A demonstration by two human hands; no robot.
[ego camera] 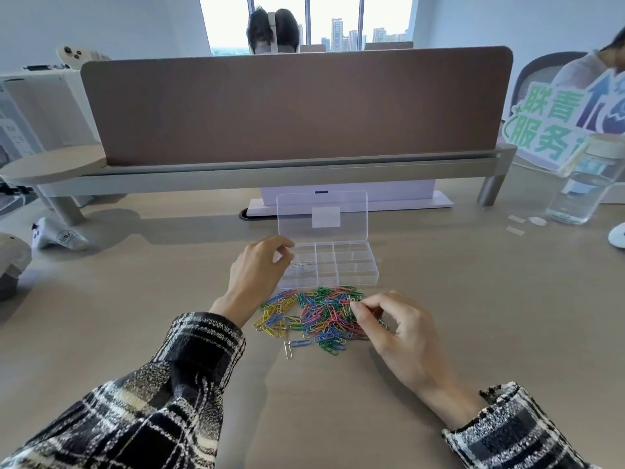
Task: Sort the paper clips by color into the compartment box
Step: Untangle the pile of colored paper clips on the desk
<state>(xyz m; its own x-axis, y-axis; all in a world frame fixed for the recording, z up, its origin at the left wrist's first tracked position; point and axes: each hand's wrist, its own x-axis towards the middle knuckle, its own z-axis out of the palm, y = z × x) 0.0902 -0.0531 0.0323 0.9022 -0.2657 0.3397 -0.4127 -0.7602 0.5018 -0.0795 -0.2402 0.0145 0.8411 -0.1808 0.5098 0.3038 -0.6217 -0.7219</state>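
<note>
Many glossy looped-wire clips point(321, 313) beside clear plastic box point(358, 265).

L grip point(259, 269) curled, R grip point(391, 323) pinched

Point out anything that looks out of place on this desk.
Nothing damaged. A silver paper clip and a blue paper clip lie apart from the paper clip pile, just off its near left edge. Small pale scraps lie loose beside the water bottle.
</note>
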